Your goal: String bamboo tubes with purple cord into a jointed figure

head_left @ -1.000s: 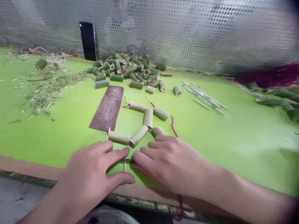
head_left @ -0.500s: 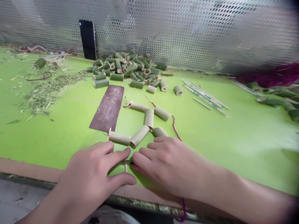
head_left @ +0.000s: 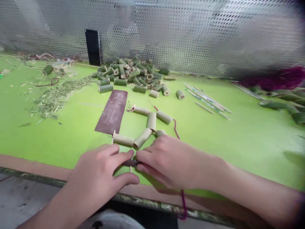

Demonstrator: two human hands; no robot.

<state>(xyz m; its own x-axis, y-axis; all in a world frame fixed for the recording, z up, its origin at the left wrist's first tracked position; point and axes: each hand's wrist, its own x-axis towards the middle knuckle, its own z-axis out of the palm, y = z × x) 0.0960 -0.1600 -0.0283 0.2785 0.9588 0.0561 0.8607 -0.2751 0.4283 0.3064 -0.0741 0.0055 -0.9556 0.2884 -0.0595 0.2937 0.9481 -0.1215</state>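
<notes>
My right hand (head_left: 164, 160) is closed around a narrow dark blade (head_left: 130, 163) and reaches in from the right. Beneath the blade a thin pale stick (head_left: 131, 169) crosses it at the table's front edge. My left hand (head_left: 102, 167) lies beside it, thumb and forefinger stretched apart on either side of the blade, the forefinger's tip at the stick. Just beyond my hands are peeled bamboo tubes (head_left: 142, 138) set end to end; one has a short stick (head_left: 113, 135) across its end. Purple cord (head_left: 175, 128) trails from another and hangs below my right hand.
Green bamboo pieces (head_left: 133, 74) are heaped at the back, by an upright phone (head_left: 93, 47) against a perforated metal panel (head_left: 181, 38). Brown sandpaper (head_left: 111, 111) and shavings (head_left: 54, 98) lie left. Sticks (head_left: 207, 100), more bamboo (head_left: 276, 104) and purple cord (head_left: 281, 78) lie right.
The blade has turned so that more of its dark flat side shows over the stick. My right hand has shifted slightly up; the whole view has tilted a little.
</notes>
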